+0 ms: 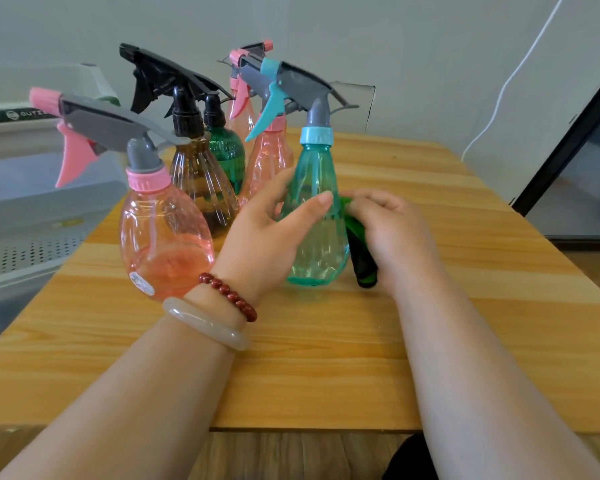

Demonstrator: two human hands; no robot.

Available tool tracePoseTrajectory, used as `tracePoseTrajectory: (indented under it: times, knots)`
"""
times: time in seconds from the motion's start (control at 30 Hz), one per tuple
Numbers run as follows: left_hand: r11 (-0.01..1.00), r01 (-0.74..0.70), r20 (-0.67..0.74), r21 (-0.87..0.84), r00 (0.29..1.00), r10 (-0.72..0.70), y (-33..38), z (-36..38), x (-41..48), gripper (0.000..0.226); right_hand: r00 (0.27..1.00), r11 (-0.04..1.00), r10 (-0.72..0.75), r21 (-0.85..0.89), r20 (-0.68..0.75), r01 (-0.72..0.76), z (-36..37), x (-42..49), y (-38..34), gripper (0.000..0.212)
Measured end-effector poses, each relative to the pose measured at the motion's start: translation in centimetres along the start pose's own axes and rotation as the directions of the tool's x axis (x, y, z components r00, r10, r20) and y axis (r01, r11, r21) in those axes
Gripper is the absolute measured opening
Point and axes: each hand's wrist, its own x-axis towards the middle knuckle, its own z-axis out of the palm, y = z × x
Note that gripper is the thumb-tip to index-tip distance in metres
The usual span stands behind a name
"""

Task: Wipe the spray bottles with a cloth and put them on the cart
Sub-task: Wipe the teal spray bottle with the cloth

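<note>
Now the left hand (271, 220) wraps round the blue bottle (317, 233), thumb in front and fingers behind. It stands upright on the wooden table (430, 306). The right hand (395, 237) holds a bunched-up green cloth (355, 226) and presses it on the right side of that bottle. Just to the left stands a big pink bottle (163, 237). Behind are a brown bottle (198, 181), a dark green bottle (226, 150) and two more pink ones. The gray cart (32, 220) sits left of the table.
</note>
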Motion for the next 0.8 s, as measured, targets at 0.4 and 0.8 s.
tracePoseTrajectory:
  times: [0.4, 0.8]
  knots:
    - [0.972, 0.072, -0.012, -0.223, 0.997, -0.077, 0.3, 0.4, -0.1, 0.033, 0.969, 0.959, -0.238, 0.143, -0.06, 0.244, 0.2, -0.1, 0.0, 0.038]
    - [0.947, 0.129, 0.066, -0.293, 0.991, -0.115, 1.1, 0.5, -0.4, 0.022, 0.899, 0.904, -0.427, -0.034, -0.101, 0.426, 0.1, -0.2, -0.4, 0.029]
